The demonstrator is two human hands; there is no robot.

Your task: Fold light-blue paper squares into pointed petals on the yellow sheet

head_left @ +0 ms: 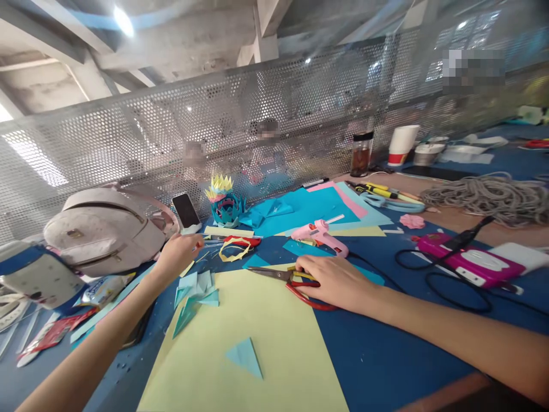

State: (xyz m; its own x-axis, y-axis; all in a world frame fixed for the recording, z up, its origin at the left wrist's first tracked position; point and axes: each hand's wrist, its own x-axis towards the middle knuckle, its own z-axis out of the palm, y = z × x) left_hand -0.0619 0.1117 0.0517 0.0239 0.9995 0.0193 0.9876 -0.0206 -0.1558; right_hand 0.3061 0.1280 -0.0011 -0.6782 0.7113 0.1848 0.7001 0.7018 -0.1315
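My right hand (338, 280) is wrapped over the handles of a pair of scissors (274, 273), whose blades point left across the top edge of a pale yellow paper sheet (253, 320). My left hand (180, 252) is raised with its fingers curled together; whether anything is in them is hidden. Below it lie folded light blue paper pieces (195, 292), and a blue paper triangle (245, 356) rests on the yellow sheet. Between the hands are a yellow zigzag paper ring (235, 250) and a red cutter (246, 241). A pink glue gun (319, 234) lies beyond my right hand.
A blue and yellow paper lotus (226, 206) stands by the perforated metal screen (214, 131). A phone (186, 210) and backpack (98, 229) are at left. On the right lie a magenta power strip (467, 260), its cable, and grey rope (493, 197).
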